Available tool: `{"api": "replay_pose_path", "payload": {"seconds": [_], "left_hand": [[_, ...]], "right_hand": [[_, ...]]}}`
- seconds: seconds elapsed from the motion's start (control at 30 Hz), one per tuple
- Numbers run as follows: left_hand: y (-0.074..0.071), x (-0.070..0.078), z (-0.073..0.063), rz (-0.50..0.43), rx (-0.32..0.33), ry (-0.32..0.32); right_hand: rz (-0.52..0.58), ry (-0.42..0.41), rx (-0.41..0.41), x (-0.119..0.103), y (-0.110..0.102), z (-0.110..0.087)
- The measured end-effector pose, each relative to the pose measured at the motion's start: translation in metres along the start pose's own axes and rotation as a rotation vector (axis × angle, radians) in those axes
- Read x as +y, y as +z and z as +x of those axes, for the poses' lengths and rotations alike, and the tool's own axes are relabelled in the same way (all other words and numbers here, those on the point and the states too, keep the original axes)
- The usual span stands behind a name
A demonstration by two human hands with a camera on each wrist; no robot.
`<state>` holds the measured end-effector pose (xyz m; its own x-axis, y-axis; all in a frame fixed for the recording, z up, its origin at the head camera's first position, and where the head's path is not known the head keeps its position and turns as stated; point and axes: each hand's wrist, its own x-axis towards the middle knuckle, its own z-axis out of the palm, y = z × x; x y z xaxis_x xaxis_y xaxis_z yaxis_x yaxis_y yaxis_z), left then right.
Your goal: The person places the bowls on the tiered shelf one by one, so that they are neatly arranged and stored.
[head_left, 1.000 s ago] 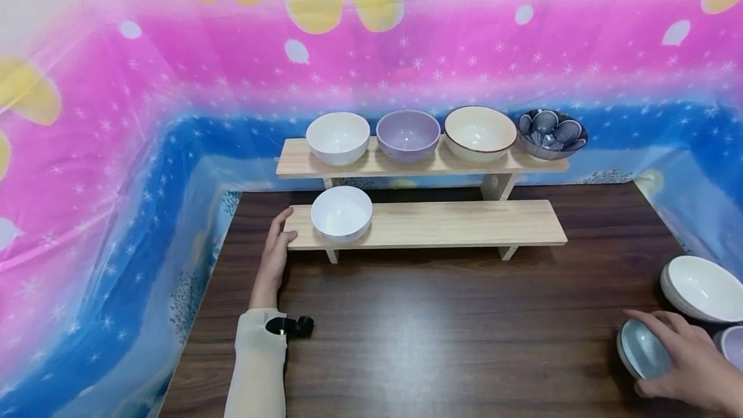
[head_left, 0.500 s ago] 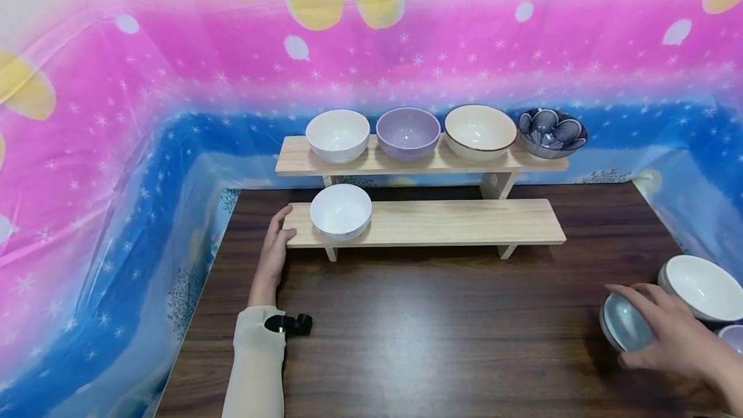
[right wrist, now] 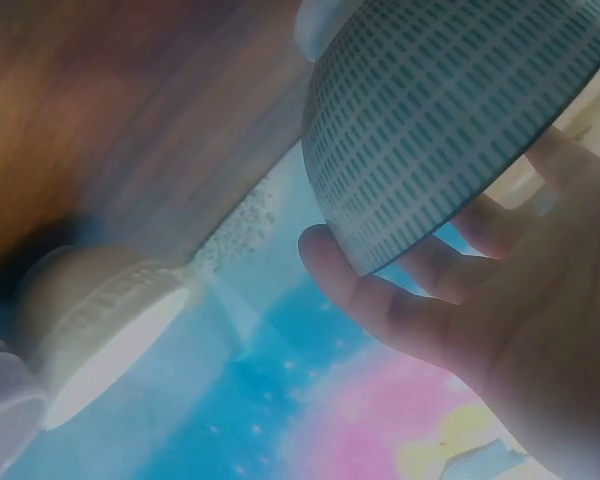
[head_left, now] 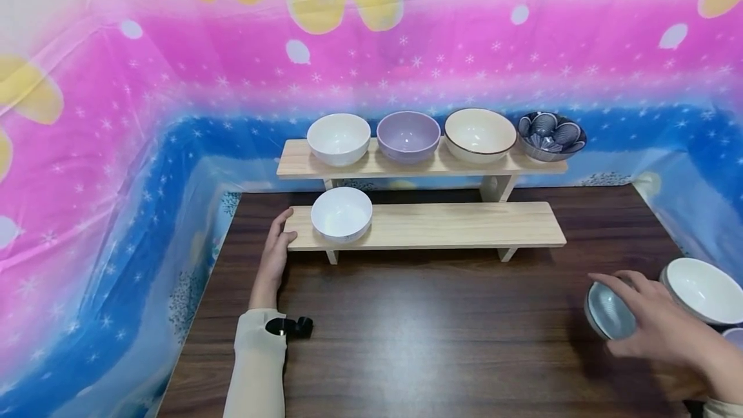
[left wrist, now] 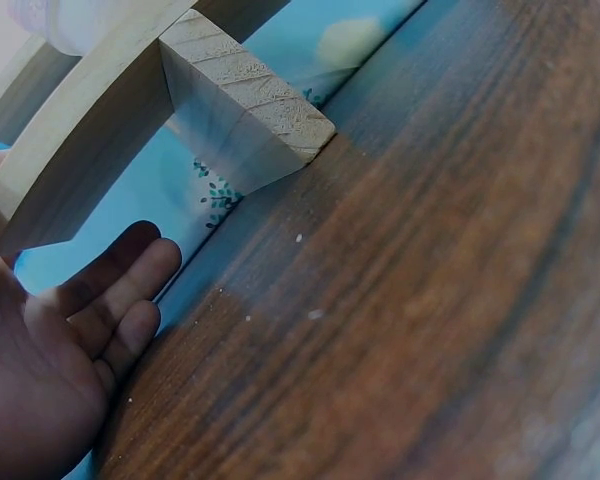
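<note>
My right hand [head_left: 667, 321] holds a small blue-grey bowl [head_left: 609, 312] by its rim, tilted, over the right part of the table. In the right wrist view, rows of green dashes cover that bowl's outer wall [right wrist: 440, 125], and the fingers [right wrist: 375, 300] lie along its rim. My left hand [head_left: 271, 266] grips the left end of the lower wooden shelf [head_left: 464, 223], thumb at the front edge and a finger at the back. From the left wrist, the other fingers [left wrist: 125, 290] extend loosely below the board. A white bowl [head_left: 341, 214] sits on that shelf's left part.
On the upper shelf [head_left: 290, 160] stand a white bowl [head_left: 338, 139], a purple bowl [head_left: 409, 137], a cream bowl with a dark rim [head_left: 480, 134] and a dark bowl of patterned spoons [head_left: 550, 136]. White bowls [head_left: 702, 290] and a purple bowl [head_left: 734, 337] are at the table's right edge.
My right hand has carried the blue-grey bowl leftward and slightly toward the shelves, away from the bowls at the right edge. The left hand stays at the shelf end.
</note>
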<state>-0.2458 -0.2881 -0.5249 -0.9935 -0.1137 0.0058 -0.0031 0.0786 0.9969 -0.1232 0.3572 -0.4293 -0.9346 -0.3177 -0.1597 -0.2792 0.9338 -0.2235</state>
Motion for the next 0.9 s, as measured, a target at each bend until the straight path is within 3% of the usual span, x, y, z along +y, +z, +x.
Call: {"api": "replay_pose_path", "payload": {"seconds": [0.43, 0.9], "left_hand": [[0.000, 0.000, -0.001, -0.003, 0.000, 0.009], [0.000, -0.002, -0.002, -0.022, -0.008, 0.014]], "right_hand": [[0.032, -0.073, 0.037, -0.012, -0.014, 0.012], [0.031, -0.148, 0.062, -0.046, -0.033, 0.037]]}}
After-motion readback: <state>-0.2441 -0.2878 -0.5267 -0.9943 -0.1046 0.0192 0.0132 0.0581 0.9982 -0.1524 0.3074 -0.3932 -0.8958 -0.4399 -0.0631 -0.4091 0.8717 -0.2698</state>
